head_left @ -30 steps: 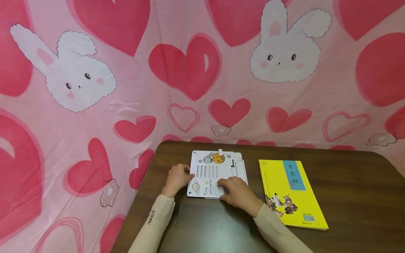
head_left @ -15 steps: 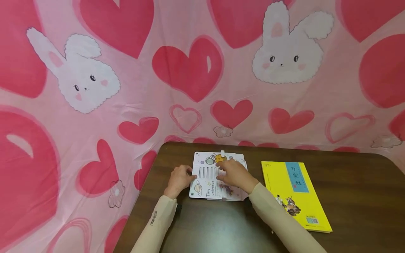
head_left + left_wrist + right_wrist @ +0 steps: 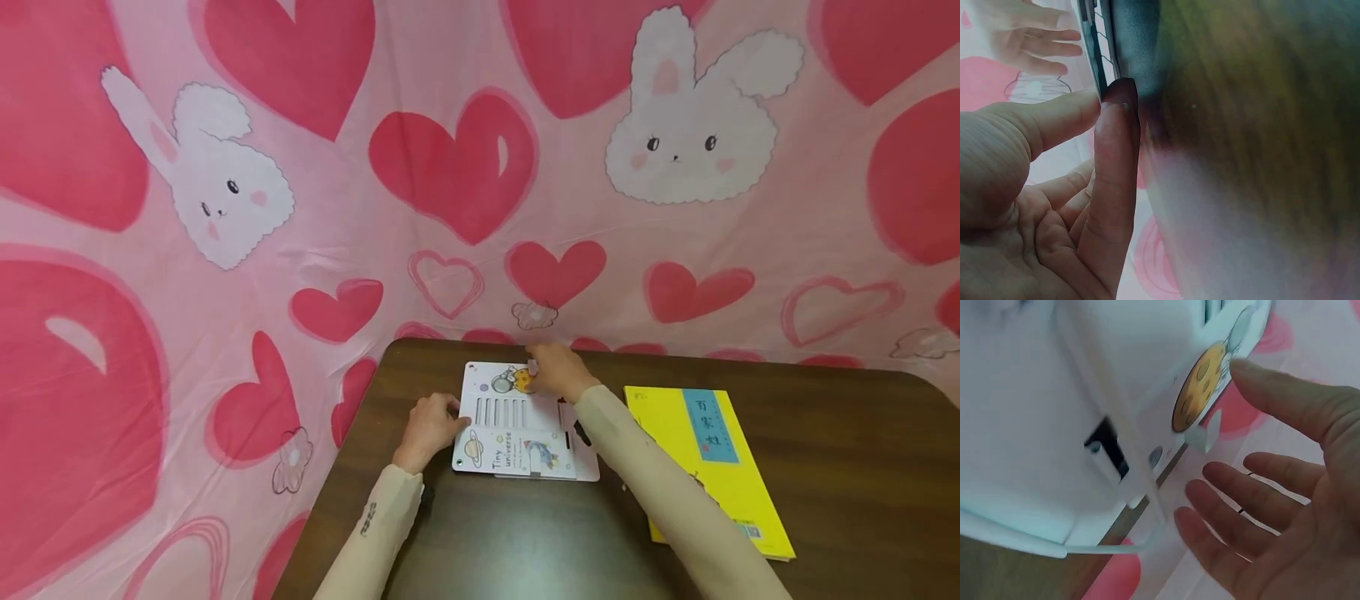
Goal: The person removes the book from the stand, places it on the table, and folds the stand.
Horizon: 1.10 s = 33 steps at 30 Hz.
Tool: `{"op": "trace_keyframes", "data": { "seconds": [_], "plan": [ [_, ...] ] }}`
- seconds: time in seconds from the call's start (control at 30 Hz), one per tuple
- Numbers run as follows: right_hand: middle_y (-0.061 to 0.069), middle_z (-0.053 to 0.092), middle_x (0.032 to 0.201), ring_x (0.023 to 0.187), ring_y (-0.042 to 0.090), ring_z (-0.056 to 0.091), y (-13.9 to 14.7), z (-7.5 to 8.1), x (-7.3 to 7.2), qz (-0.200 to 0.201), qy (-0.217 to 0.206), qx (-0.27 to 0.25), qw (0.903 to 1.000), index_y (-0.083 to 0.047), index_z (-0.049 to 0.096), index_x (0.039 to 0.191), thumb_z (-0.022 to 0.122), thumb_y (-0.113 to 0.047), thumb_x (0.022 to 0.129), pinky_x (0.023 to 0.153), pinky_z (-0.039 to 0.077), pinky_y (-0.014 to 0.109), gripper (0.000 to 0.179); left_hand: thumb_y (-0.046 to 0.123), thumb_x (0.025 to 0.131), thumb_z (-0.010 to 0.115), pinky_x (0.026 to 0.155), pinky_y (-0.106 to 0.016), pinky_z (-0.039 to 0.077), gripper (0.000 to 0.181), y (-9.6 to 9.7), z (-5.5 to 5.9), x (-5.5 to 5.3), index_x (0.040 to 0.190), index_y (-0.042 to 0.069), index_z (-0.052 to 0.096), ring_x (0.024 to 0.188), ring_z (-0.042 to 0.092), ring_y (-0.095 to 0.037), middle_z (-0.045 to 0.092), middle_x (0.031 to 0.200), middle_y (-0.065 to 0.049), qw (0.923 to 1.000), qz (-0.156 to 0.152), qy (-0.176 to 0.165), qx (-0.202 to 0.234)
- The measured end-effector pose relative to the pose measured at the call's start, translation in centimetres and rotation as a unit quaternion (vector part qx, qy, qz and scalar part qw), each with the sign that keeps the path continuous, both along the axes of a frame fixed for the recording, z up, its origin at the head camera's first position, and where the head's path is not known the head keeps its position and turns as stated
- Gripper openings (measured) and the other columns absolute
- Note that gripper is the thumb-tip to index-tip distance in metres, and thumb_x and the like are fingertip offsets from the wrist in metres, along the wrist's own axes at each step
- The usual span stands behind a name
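Observation:
A white folding book stand (image 3: 480, 433), printed with planets and "Tiny universe", lies flat on the table. My left hand (image 3: 431, 429) pinches its left edge; the left wrist view shows thumb and forefinger (image 3: 1115, 162) meeting on the thin stand (image 3: 1102, 50). At the far edge, my right hand (image 3: 558, 372) reaches over a small white hooked tab (image 3: 532, 367). In the right wrist view, the right hand's fingers (image 3: 1241, 494) are extended and spread around the tab (image 3: 1209, 432), apart from it. A black hinge piece (image 3: 1107, 447) shows on the stand.
To the right of the stand lies a yellow book (image 3: 712, 475) with a blue title panel, partly behind my right sleeve. The brown table (image 3: 510, 542) ends at a pink curtain (image 3: 450, 208) with hearts and rabbits.
My right hand has moved from the stand's near right part, across its middle, to the tab at the far edge. The left hand keeps its grip on the left edge.

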State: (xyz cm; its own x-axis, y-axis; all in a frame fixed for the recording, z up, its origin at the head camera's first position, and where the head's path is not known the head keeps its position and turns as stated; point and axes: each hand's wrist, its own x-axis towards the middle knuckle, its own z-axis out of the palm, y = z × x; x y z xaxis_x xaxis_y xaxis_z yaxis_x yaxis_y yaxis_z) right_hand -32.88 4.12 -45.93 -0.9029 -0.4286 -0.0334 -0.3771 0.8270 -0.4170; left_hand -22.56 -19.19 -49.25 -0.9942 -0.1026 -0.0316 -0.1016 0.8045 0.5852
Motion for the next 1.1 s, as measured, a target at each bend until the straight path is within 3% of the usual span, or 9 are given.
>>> {"op": "trace_keyframes", "data": {
  "seconds": [0.13, 0.3, 0.43, 0.73, 0.9, 1.1],
  "plan": [
    [0.017, 0.067, 0.137, 0.122, 0.035, 0.063, 0.3, 0.4, -1.1, 0.007, -0.029, 0.026, 0.9992, 0.0, 0.059, 0.142, 0.086, -0.015, 0.079, 0.111, 0.05, 0.055, 0.071, 0.023, 0.088, 0.083, 0.063, -0.031, 0.049, 0.029, 0.0, 0.1, -0.3, 0.108, 0.004, 0.077, 0.065, 0.06, -0.017, 0.069, 0.074, -0.005, 1.0, 0.005, 0.002, -0.004],
    [0.01, 0.071, 0.112, 0.1, 0.029, 0.061, 0.4, 0.4, -1.6, 0.01, -0.038, 0.045, 0.9982, -0.004, 0.069, 0.118, 0.087, -0.013, 0.076, 0.098, 0.054, 0.05, 0.047, 0.023, 0.088, 0.083, 0.061, -0.03, 0.049, 0.029, 0.2, 0.1, -0.4, 0.109, 0.004, 0.077, 0.062, 0.061, -0.016, 0.069, 0.073, -0.005, 1.0, 0.007, -0.003, -0.003],
    [0.008, 0.072, 0.107, 0.097, 0.028, 0.061, 0.2, 0.1, -1.6, 0.007, -0.038, 0.058, 0.9976, -0.007, 0.072, 0.11, 0.087, -0.014, 0.078, 0.096, 0.055, 0.048, 0.037, 0.023, 0.088, 0.083, 0.06, -0.029, 0.048, 0.029, 0.3, 0.1, -0.3, 0.109, 0.004, 0.076, 0.06, 0.061, -0.015, 0.068, 0.072, -0.004, 0.9999, 0.008, -0.01, 0.003],
    [0.008, 0.07, 0.111, 0.101, 0.028, 0.059, -0.2, -0.3, -1.4, -0.019, -0.04, 0.063, 0.997, -0.009, 0.072, 0.113, 0.085, -0.014, 0.08, 0.098, 0.055, 0.048, 0.036, 0.021, 0.088, 0.083, 0.062, -0.03, 0.048, 0.028, 0.1, 0.1, -0.2, 0.108, 0.003, 0.076, 0.065, 0.06, -0.017, 0.069, 0.075, -0.006, 1.0, 0.003, -0.007, 0.004],
    [0.009, 0.07, 0.113, 0.102, 0.028, 0.059, -0.1, -0.4, -1.4, -0.013, -0.039, 0.06, 0.9973, -0.01, 0.071, 0.114, 0.084, -0.015, 0.081, 0.098, 0.054, 0.048, 0.036, 0.021, 0.088, 0.082, 0.062, -0.029, 0.049, 0.029, 0.0, 0.0, -0.3, 0.109, 0.002, 0.076, 0.065, 0.06, -0.017, 0.069, 0.076, -0.007, 0.9999, -0.001, -0.008, 0.006],
    [0.01, 0.068, 0.136, 0.12, 0.03, 0.061, 0.8, -0.3, -0.9, 0.015, -0.042, 0.053, 0.9976, -0.011, 0.065, 0.139, 0.086, -0.024, 0.083, 0.112, 0.049, 0.054, 0.061, 0.022, 0.089, 0.082, 0.062, -0.029, 0.049, 0.029, -0.4, 0.0, -0.2, 0.11, 0.003, 0.076, 0.063, 0.06, -0.016, 0.069, 0.074, -0.005, 0.9999, -0.002, -0.007, 0.009]
  ]
}}
